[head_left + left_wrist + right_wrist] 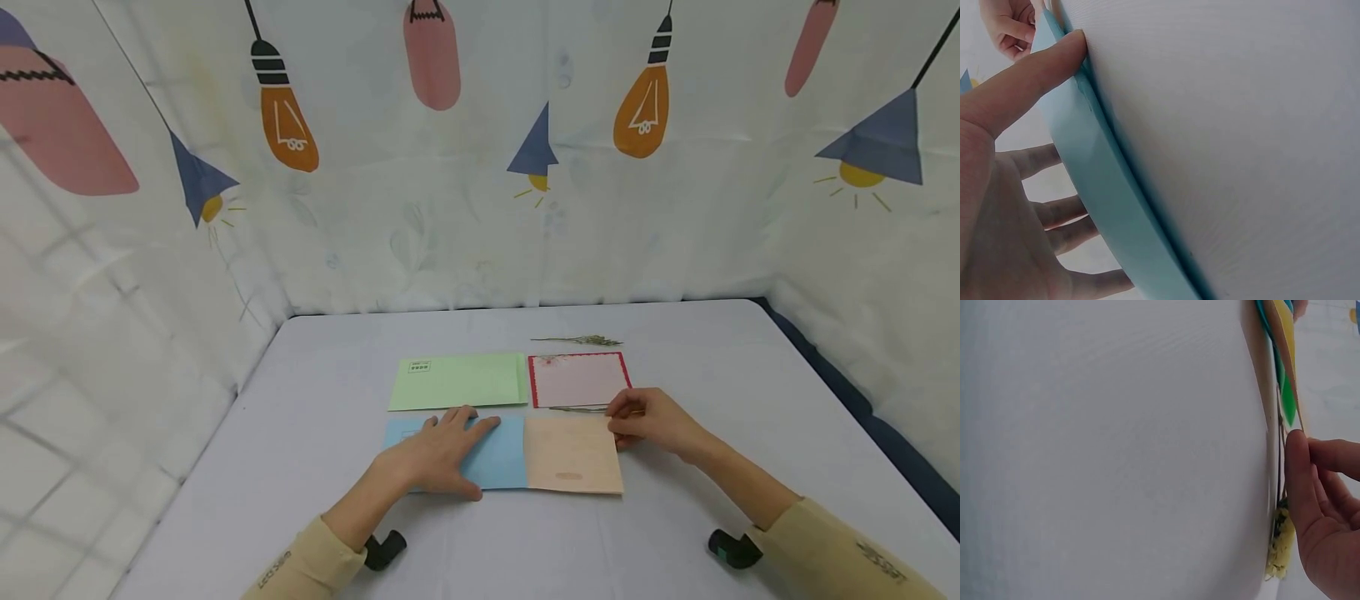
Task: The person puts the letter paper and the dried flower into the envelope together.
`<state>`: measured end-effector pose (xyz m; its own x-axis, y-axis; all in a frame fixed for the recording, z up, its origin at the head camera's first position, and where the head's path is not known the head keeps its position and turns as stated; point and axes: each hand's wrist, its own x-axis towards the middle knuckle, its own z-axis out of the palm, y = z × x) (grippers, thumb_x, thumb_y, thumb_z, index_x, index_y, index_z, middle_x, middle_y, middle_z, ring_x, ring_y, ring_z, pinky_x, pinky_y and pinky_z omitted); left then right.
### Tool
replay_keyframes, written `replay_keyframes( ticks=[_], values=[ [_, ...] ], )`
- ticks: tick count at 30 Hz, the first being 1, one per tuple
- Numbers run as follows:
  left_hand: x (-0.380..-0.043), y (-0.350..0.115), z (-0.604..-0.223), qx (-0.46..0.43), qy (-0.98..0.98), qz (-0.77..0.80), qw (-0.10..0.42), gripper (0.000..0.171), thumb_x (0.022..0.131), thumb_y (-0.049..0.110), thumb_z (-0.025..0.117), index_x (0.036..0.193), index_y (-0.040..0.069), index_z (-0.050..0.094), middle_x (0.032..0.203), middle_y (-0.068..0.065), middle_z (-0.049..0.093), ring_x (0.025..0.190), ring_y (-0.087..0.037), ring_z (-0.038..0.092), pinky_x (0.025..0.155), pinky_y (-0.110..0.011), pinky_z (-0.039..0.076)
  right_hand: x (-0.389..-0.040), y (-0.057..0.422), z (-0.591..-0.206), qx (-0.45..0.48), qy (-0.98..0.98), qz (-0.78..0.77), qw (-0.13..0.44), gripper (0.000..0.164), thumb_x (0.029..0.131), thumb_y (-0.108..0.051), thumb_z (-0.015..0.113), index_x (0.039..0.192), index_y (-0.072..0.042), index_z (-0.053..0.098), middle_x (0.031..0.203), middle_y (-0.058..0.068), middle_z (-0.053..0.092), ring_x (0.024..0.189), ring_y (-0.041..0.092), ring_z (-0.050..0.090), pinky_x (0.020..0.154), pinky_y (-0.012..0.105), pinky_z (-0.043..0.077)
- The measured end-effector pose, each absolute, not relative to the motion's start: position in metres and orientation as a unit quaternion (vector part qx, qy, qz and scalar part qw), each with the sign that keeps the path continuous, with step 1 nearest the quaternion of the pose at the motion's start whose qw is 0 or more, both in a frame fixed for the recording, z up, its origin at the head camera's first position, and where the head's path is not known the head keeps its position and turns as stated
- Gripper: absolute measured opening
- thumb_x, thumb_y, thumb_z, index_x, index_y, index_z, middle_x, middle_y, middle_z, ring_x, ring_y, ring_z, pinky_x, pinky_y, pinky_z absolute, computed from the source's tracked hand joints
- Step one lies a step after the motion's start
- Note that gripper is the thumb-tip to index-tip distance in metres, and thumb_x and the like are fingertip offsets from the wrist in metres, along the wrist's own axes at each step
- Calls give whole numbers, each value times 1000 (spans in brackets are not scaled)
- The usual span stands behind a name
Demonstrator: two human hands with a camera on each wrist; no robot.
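Steadying the blue envelope (504, 460) under your spread left hand (441, 454), gently guide the beige sheet (573, 454) beside it, its outer edge pinched in your right hand (651, 423), to avoid creasing.

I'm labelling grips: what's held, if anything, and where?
The right hand pinches the tan sheet at its far right corner; the left hand rests on the blue envelope.

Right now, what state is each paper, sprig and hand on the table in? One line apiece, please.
Left hand: fingers spread, resting on the blue envelope.
Right hand: pinching the peach card's right edge.
Blue envelope: lying down.
Peach card: pinched; unclear if tucked into the blue envelope.
Green envelope: lying flat.
Pink card: lying flat.
Far sprig: lying down.
Near sprig: lying down, partly hidden.
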<state>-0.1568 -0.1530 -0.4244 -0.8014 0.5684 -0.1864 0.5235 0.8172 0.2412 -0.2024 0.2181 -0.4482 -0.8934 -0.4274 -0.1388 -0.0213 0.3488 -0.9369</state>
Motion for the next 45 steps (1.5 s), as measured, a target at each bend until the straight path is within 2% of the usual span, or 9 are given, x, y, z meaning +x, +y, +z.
replay_keyframes(
  ticks=[7, 14, 28, 37, 45],
  values=[
    [-157, -152, -421, 287, 945, 87, 129, 97, 79, 48, 86, 158, 18, 40, 148, -13, 40, 139, -31, 38, 107, -61, 35, -205, 208, -448, -118, 793, -572, 174, 33, 93, -7, 75, 115, 11, 60, 93, 15, 72, 78, 27, 72, 76, 36, 60],
    [-159, -151, -422, 289, 943, 91, 138, 97, 79, 49, 86, 159, 20, 39, 149, -12, 38, 137, -30, 39, 106, -58, 37, -203, 200, -451, -98, 783, -589, 177, 30, 92, -8, 76, 112, 10, 62, 94, 15, 72, 78, 25, 71, 75, 35, 60],
    [-159, -150, -421, 286, 944, 91, 141, 96, 79, 49, 86, 158, 20, 40, 149, -12, 39, 136, -29, 40, 106, -58, 36, -202, 192, -455, -97, 756, -617, 196, 34, 95, -8, 73, 119, 13, 60, 97, 14, 72, 79, 24, 71, 78, 35, 60],
    [-158, -151, -420, 286, 945, 85, 137, 97, 78, 51, 86, 157, 20, 41, 148, -11, 41, 134, -30, 41, 103, -57, 38, -202, 184, -457, -94, 743, -628, 209, 38, 95, -7, 73, 123, 14, 59, 101, 16, 70, 82, 24, 72, 79, 35, 60],
    [-161, -151, -422, 293, 942, 87, 136, 96, 78, 50, 85, 158, 19, 41, 148, -12, 40, 136, -30, 40, 105, -59, 36, -201, 179, -455, -87, 736, -633, 222, 40, 96, -9, 72, 127, 13, 59, 108, 17, 71, 88, 26, 72, 82, 38, 59]
  ],
)
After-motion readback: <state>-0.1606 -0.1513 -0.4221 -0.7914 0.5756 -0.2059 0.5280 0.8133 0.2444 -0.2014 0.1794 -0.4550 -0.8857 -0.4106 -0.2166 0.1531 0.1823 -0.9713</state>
